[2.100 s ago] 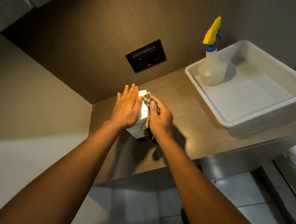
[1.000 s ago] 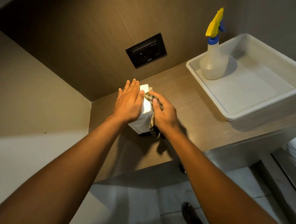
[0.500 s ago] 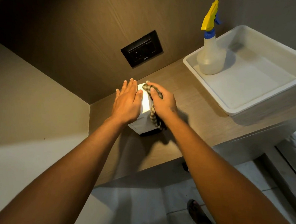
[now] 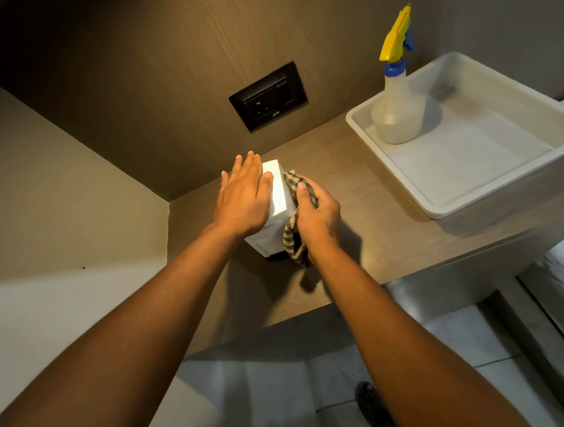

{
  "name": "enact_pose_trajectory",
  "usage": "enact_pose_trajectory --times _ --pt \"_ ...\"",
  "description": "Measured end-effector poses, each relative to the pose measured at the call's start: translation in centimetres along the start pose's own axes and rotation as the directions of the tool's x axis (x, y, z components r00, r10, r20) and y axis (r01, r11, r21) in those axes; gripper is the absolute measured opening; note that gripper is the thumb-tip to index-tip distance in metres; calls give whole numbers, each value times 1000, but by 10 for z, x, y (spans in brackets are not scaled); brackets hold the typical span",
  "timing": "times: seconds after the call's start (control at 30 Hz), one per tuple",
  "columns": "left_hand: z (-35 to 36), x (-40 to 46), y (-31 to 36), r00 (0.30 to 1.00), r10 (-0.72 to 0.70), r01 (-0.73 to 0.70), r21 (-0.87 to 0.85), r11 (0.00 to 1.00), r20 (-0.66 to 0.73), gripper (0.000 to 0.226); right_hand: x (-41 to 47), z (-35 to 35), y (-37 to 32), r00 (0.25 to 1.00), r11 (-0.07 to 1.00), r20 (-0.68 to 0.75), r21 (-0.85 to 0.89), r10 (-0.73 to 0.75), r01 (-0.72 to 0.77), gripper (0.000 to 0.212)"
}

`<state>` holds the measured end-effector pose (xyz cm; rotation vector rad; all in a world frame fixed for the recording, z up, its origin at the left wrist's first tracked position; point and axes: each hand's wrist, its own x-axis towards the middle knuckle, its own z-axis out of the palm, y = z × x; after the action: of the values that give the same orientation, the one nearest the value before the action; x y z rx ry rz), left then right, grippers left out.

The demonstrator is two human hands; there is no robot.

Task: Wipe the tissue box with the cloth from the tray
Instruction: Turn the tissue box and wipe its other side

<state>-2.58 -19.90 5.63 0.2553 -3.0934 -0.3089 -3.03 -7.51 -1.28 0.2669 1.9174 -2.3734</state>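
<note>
A white tissue box (image 4: pixel 277 196) stands on the wooden shelf (image 4: pixel 366 212) near the left corner. My left hand (image 4: pixel 243 197) lies flat on the box's top and left side, fingers together, steadying it. My right hand (image 4: pixel 317 215) presses a checked cloth (image 4: pixel 293 238) against the box's right side; the cloth bunches under my fingers and hangs down towards the shelf. Most of the box is covered by my two hands.
A white plastic tray (image 4: pixel 439 203) sits at the right end of the shelf, holding a spray bottle (image 4: pixel 398 105) with a yellow and blue trigger. A black wall socket (image 4: pixel 268 95) is behind the box. Tiled floor and my foot (image 4: pixel 366 401) show below.
My right hand has slid the cloth back and forth along the box's right side, now a little lower. My left hand stays on top. The view shifted slightly.
</note>
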Motion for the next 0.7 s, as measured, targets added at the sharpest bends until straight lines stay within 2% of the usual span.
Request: enact_pose_trajectory --times 0.17,0.23,0.37,0.43,0.7 --pt "-4 -2 4 1000 -12 12 -11 1000 -11 62 12 13 -37 987 991 100 37 -128 125 30" --pt "-4 -2 4 1000 -14 14 -9 1000 -10 63 28 16 -42 986 995 138 -1 -98 99 29" --pt "-2 -1 3 1000 -24 24 0 1000 -11 60 45 9 -25 981 991 154 -76 116 -106 28" --pt "-1 -1 3 1000 -22 22 6 1000 -16 60 44 5 -14 974 983 129 -51 184 -179 28" --pt "-2 -2 5 1000 -28 28 6 1000 -14 60 27 13 -29 993 997 85 4 75 -76 25"
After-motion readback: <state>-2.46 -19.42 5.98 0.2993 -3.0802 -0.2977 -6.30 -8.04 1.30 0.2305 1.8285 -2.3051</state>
